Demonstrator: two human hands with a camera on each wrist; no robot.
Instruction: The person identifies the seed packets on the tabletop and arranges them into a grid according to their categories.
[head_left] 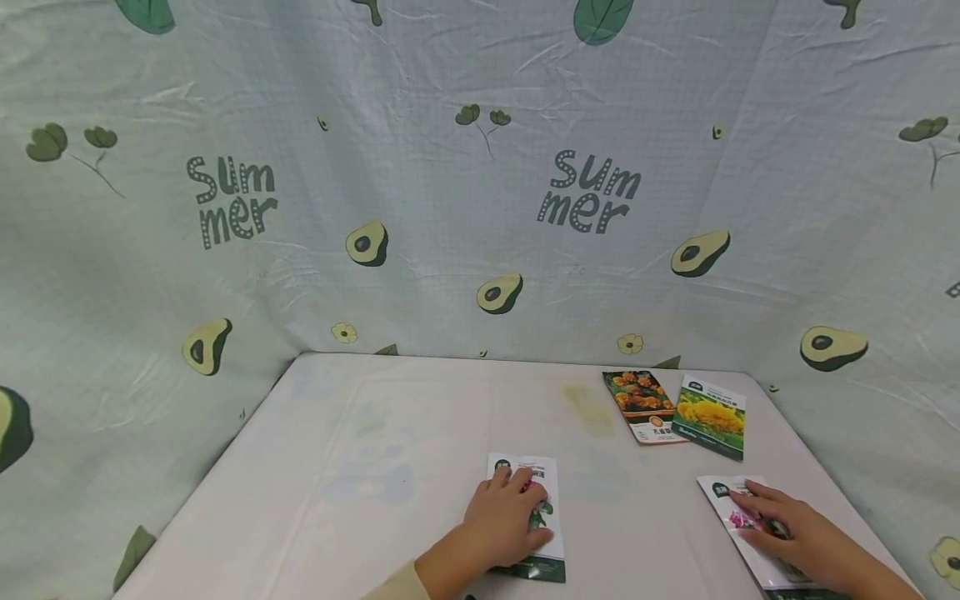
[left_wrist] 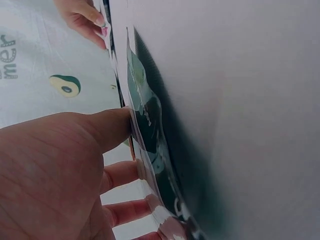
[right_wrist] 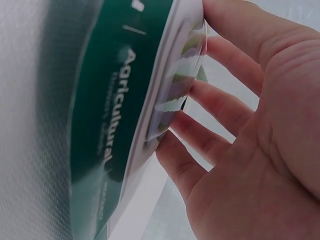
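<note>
My left hand (head_left: 504,523) rests on a white seed packet (head_left: 546,477) with a pink flower picture and a dark green bottom band, flat on the table's near middle. Its fingers are spread over the printed face, and in the left wrist view the thumb and fingertips touch the packet (left_wrist: 145,112). At the right, my right hand (head_left: 813,533) lies over another white seed packet (head_left: 722,498) with a pink flower print, its fingers extended. The right wrist view shows that packet's green band (right_wrist: 117,115) with "Agricultural" lettering, and fingertips touching the front. The hands cover parts of both packets.
Towards the back right of the white table (head_left: 337,492) lie an orange-flower packet (head_left: 637,400) and a yellow-flower packet (head_left: 711,415), the yellow one overlapping the orange one's edge. A cloth (head_left: 420,175) printed with avocados hangs behind and at the sides.
</note>
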